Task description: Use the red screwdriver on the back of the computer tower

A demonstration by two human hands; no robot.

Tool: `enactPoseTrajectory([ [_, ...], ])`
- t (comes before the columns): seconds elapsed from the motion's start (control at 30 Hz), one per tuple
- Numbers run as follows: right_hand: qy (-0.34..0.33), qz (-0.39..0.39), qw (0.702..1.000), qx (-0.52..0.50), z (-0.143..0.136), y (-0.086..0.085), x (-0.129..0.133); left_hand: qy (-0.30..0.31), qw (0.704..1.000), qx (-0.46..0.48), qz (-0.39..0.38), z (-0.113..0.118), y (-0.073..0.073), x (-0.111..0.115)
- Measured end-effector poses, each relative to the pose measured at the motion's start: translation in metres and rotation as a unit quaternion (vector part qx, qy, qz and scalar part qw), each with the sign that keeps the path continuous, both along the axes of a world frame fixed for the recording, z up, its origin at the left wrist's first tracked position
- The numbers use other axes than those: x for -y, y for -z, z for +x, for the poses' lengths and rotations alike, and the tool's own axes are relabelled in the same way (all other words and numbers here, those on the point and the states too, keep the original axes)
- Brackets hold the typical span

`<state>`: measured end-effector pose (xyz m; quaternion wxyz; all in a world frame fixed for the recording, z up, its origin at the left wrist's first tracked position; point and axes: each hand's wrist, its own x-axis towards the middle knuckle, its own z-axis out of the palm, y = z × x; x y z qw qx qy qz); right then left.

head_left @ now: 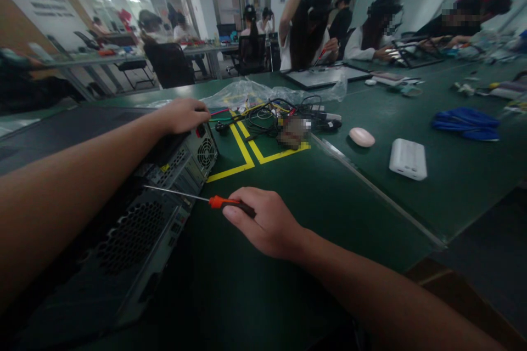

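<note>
A dark computer case (135,236) lies at the left on the green table, its metal rear side with vents and ports facing right. My left hand (185,115) rests on the far top corner of the case, palm down, fingers bent over the edge; nothing shows gripped in it. In my right hand (263,219) is a screwdriver (217,202) with an orange and black handle, fingers wrapped round it. Its long thin shaft points left, and the tip lies at the rear side of the case; whether it touches a screw cannot be made out.
Beyond the case lie tangled black cables (267,115), clear plastic wrap (247,90) and yellow tape lines (242,167). Farther right are a pink oval object (362,137), a white box-shaped device (408,159) and blue cloth (465,124). Several people sit at tables behind.
</note>
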<state>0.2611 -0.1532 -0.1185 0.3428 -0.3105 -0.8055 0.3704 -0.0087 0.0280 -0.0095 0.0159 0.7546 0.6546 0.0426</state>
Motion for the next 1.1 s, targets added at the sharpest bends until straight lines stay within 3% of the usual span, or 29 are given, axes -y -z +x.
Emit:
enactPoseTrajectory([
  [0.23,-0.004,-0.049,0.999,0.019,-0.0006,0.0001,0.0048,0.008,1.000,-0.022,-0.002,-0.0008,0.0009,-0.0003],
  [1.1,0.012,-0.023,1.000,0.010,0.0004,0.0001,0.0038,0.013,0.999,-0.045,-0.004,0.0040,-0.0025,0.0066],
])
